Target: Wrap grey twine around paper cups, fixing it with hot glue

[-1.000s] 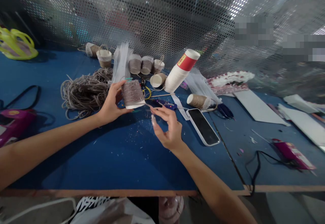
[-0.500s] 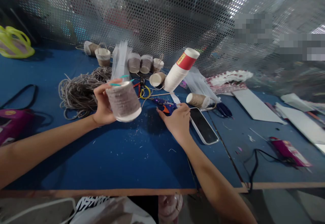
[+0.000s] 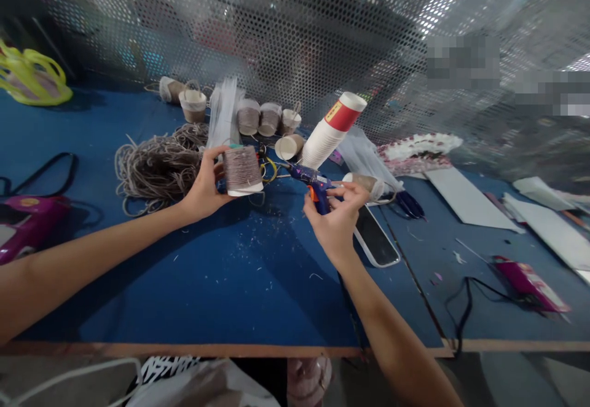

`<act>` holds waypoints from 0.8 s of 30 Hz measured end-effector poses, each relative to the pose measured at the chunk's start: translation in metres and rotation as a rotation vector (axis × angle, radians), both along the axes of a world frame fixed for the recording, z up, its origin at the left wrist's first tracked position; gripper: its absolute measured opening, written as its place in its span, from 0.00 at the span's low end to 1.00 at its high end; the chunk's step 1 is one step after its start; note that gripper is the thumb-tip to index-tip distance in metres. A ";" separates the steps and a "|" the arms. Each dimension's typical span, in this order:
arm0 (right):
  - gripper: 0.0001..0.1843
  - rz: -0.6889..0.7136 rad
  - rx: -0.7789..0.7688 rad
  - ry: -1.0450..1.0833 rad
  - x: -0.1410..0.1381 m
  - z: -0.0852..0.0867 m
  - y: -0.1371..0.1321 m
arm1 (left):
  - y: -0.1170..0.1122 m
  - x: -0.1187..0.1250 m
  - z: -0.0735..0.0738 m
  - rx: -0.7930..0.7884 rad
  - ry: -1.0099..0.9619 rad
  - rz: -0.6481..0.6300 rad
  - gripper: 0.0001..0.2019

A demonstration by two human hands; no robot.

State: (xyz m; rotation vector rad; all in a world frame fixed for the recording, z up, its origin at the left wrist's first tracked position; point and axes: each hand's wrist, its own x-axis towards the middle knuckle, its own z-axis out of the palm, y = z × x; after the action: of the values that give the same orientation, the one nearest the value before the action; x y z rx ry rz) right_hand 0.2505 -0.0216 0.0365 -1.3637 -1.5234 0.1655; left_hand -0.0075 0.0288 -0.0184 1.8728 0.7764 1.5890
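My left hand (image 3: pixel 206 187) is closed round a paper cup (image 3: pixel 243 169) wound with grey-brown cord, its white rim showing at the bottom. In my right hand (image 3: pixel 338 221) is a dark blue glue gun (image 3: pixel 310 176) with an orange trigger, its nozzle pointing left toward the cup, a short gap apart. Behind my left hand lies a heap of loose grey-brown cord (image 3: pixel 154 170). A pair of yellow-handled scissors or pliers (image 3: pixel 271 170), partly hidden, rests between cup and nozzle. Under my right wrist is a phone (image 3: pixel 377 238) in a white case.
A leaning stack of white paper cups (image 3: pixel 319 142) stands behind the glue gun. Several cord-wrapped cups (image 3: pixel 249 118) line the back beside clear plastic bags (image 3: pixel 224 112). Magenta tools lie left (image 3: pixel 34 222) and right (image 3: pixel 530 284) with black cords. White boards (image 3: pixel 470 198) lie at the right.
My right hand has lifted the glue gun off the table and turned its nozzle toward the cup. My left hand has moved the cup right and tilted it more upright.
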 end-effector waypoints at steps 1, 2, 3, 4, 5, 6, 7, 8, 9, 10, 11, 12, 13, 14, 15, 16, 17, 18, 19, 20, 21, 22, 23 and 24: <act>0.30 0.035 0.039 0.026 -0.004 0.001 -0.004 | 0.001 -0.001 -0.001 -0.007 0.014 0.005 0.41; 0.30 0.057 0.082 0.031 -0.007 0.003 -0.008 | 0.002 -0.002 -0.002 -0.011 0.022 0.009 0.41; 0.31 0.068 0.126 0.016 -0.010 0.003 -0.011 | 0.003 -0.003 -0.003 -0.014 0.025 0.010 0.41; 0.31 0.075 0.164 -0.010 -0.012 0.003 -0.014 | 0.003 -0.003 -0.004 -0.020 0.026 0.008 0.42; 0.32 0.083 0.189 -0.039 -0.013 0.003 -0.017 | 0.004 -0.004 -0.005 -0.026 0.026 0.006 0.43; 0.32 0.091 0.203 -0.064 -0.014 0.002 -0.019 | 0.005 -0.004 -0.006 -0.032 0.028 0.007 0.43; 0.32 0.103 0.208 -0.084 -0.014 0.002 -0.021 | 0.005 -0.004 -0.007 -0.036 0.030 0.011 0.44; 0.31 0.120 0.207 -0.100 -0.015 0.001 -0.022 | 0.005 -0.004 -0.008 -0.038 0.031 0.019 0.44; 0.30 0.137 0.207 -0.113 -0.015 0.000 -0.022 | 0.005 -0.004 -0.009 -0.040 0.033 0.027 0.45; 0.30 0.152 0.214 -0.128 -0.015 -0.001 -0.023 | 0.005 -0.004 -0.009 -0.041 0.034 0.033 0.45; 0.29 0.165 0.228 -0.146 -0.016 -0.002 -0.022 | 0.005 -0.004 -0.010 -0.041 0.034 0.036 0.45; 0.29 0.173 0.245 -0.165 -0.016 -0.003 -0.022 | 0.004 -0.004 -0.010 -0.042 0.036 0.039 0.45; 0.29 0.177 0.263 -0.184 -0.016 -0.003 -0.022 | 0.004 -0.004 -0.010 -0.042 0.040 0.044 0.46; 0.29 0.178 0.282 -0.202 -0.016 -0.003 -0.021 | 0.004 -0.004 -0.009 -0.043 0.045 0.050 0.45; 0.30 0.179 0.301 -0.219 -0.016 -0.004 -0.021 | 0.004 -0.004 -0.009 -0.042 0.053 0.060 0.45; 0.31 0.183 0.321 -0.235 -0.016 -0.004 -0.020 | 0.003 -0.004 -0.008 -0.042 0.061 0.073 0.45; 0.31 0.189 0.342 -0.251 -0.016 -0.003 -0.019 | 0.003 -0.004 -0.008 -0.042 0.067 0.084 0.45; 0.32 0.198 0.363 -0.266 -0.016 -0.003 -0.019 | 0.003 -0.003 -0.007 -0.043 0.074 0.092 0.45; 0.32 0.209 0.382 -0.280 -0.016 -0.003 -0.018 | 0.002 -0.003 -0.007 -0.044 0.079 0.097 0.45; 0.33 0.217 0.397 -0.292 -0.016 -0.003 -0.018 | 0.002 -0.003 -0.006 -0.043 0.084 0.101 0.45; 0.33 0.221 0.409 -0.301 -0.016 -0.002 -0.018 | 0.002 -0.003 -0.006 -0.042 0.088 0.104 0.45; 0.33 0.225 0.417 -0.309 -0.016 -0.002 -0.018 | 0.001 -0.002 -0.006 -0.040 0.092 0.107 0.45; 0.33 0.228 0.424 -0.316 -0.016 -0.002 -0.018 | 0.001 -0.002 -0.005 -0.035 0.096 0.111 0.45; 0.33 0.231 0.427 -0.322 -0.015 -0.002 -0.018 | 0.001 -0.002 -0.005 -0.031 0.098 0.116 0.45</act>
State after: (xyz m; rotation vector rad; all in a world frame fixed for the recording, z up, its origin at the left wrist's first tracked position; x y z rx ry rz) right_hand 0.2352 -0.0394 0.0344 -0.9016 -1.8550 -0.2380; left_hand -0.0094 0.0300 -0.0238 1.9263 0.9628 1.5546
